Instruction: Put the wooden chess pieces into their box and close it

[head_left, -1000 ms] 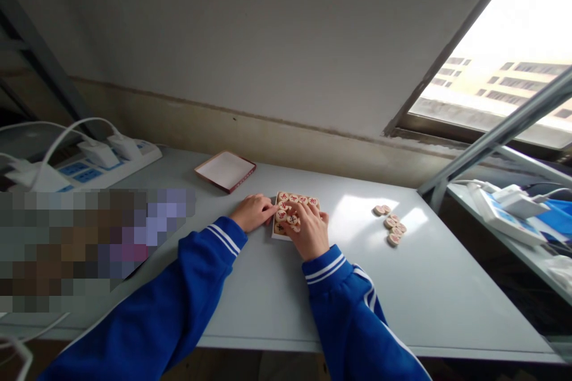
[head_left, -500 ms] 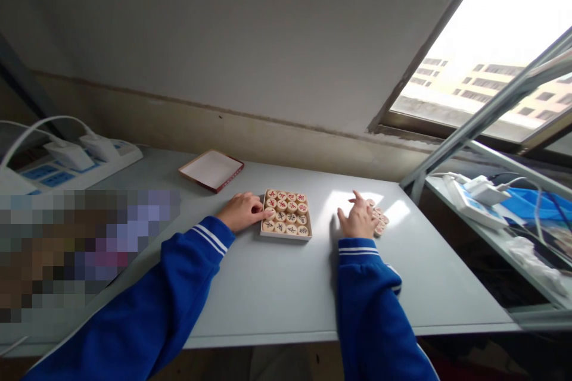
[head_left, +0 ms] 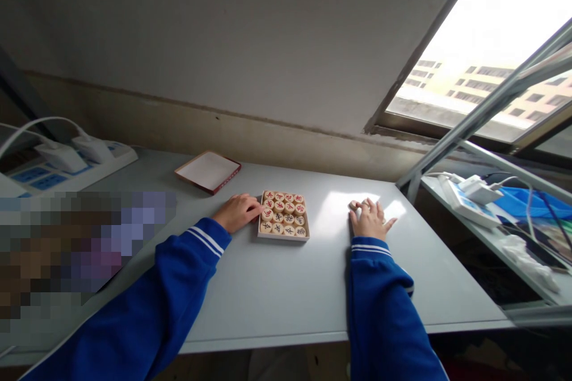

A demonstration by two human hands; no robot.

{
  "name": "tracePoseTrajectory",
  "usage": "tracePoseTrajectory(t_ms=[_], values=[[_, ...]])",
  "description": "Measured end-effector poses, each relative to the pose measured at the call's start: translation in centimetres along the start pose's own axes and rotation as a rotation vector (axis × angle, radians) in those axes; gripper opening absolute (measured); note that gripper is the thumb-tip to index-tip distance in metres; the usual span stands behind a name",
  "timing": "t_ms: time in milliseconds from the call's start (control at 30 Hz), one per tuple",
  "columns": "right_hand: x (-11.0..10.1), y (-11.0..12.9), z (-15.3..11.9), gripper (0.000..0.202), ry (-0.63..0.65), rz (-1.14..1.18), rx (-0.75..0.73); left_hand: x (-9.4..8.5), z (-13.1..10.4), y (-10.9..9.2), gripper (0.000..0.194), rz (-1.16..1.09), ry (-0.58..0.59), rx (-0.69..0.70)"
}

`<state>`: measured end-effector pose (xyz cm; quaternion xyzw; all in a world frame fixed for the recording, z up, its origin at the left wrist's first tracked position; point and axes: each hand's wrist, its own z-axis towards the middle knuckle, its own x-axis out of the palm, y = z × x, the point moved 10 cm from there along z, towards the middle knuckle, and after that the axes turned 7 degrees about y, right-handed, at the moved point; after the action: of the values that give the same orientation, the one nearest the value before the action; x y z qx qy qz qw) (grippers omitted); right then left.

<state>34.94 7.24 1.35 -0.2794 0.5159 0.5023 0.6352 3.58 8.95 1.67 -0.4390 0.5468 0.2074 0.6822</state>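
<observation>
chess pieces (head_left: 284, 213) sit in rows in a shallow box (head_left: 283, 239) on the bench (head_left: 268, 297), as the head view shows. the left hand (head_left: 236, 212) touches its left edge; whether it pinches there, i cannot tell. the right hand (head_left: 369, 221) is spread over loose pieces (head_left: 354, 205), mostly hiding them. a careless sweep could scatter those, and a left-hand nudge could skid the box.

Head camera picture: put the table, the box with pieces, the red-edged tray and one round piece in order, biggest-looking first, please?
1. Table
2. Box with pieces and red-edged tray: too alike to rank; the tray lies farther away
3. Round piece
</observation>
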Motion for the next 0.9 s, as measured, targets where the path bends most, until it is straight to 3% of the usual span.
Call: tracePoseTrajectory(t_ms=[167, 367, 533, 667, 767, 900], values=[[-1.3, 2.0, -0.6, 0.021, -0.097, 0.05, -0.16, 0.2, 0.0, 0.0, 0.032, 0.016, 0.02, 0.004], [-1.0, 5.1, -1.0, 0.022, 0.001, 0.158, -0.308, -0.3, 0.0, 0.1, 0.03, -0.021, -0.019, -0.044], [-0.3, 6.4, -1.3, 0.021, 0.089, 0.252, -0.311, -0.2, 0.1, 0.1, 0.03, -0.009, -0.033, -0.046], [-2.3, 7.8, -2.4, 0.023, -0.003, 0.33, -0.363, -0.1, 0.1, 0.3, 0.03, -0.02, -0.034, -0.049], [-4.0, 11.1, -4.4, 0.026, -0.031, 0.406, -0.511, 0.0, 0.2, 0.3, 0.03, -0.023, -0.036, -0.042], [-4.2, 16.2, -7.3, 0.02, 0.064, 0.395, -0.689, 0.0, 0.2, 0.3, 0.031, -0.018, -0.039, -0.035]])
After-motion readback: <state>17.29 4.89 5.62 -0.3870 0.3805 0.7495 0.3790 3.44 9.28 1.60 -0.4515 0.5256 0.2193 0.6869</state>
